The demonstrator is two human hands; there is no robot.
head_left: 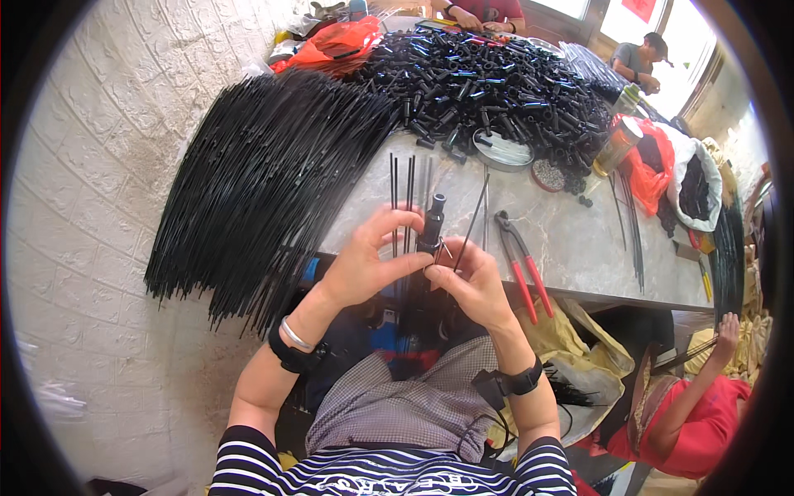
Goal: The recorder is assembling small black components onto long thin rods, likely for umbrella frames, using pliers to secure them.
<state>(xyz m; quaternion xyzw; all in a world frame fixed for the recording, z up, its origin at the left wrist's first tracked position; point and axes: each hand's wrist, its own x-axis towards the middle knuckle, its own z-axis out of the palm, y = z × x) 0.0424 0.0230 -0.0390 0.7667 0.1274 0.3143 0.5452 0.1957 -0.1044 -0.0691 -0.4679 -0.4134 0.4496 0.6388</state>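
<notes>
In front of my lap, both hands meet around a black stepped tubular fitting (433, 221), held upright. My left hand (376, 252) curls its thumb and forefinger about the fitting's side. Several thin black rods (410, 186) stand upright by its fingers; whether they are gripped is hidden. My right hand (473, 285) is closed at the fitting's lower end, with one slanted thin black rod (474, 217) rising from between its fingers. A small shiny metal piece (447, 247) shows beside the fitting, its shape hard to make out.
Red-handled pincers (523, 260) lie at the table's near edge. Long black rods (265, 182) are heaped left, and black fittings (488, 83) piled behind. A round tin (503, 150), a small dish of metal bits (547, 174) and a jar (618, 146) stand ahead. People work nearby.
</notes>
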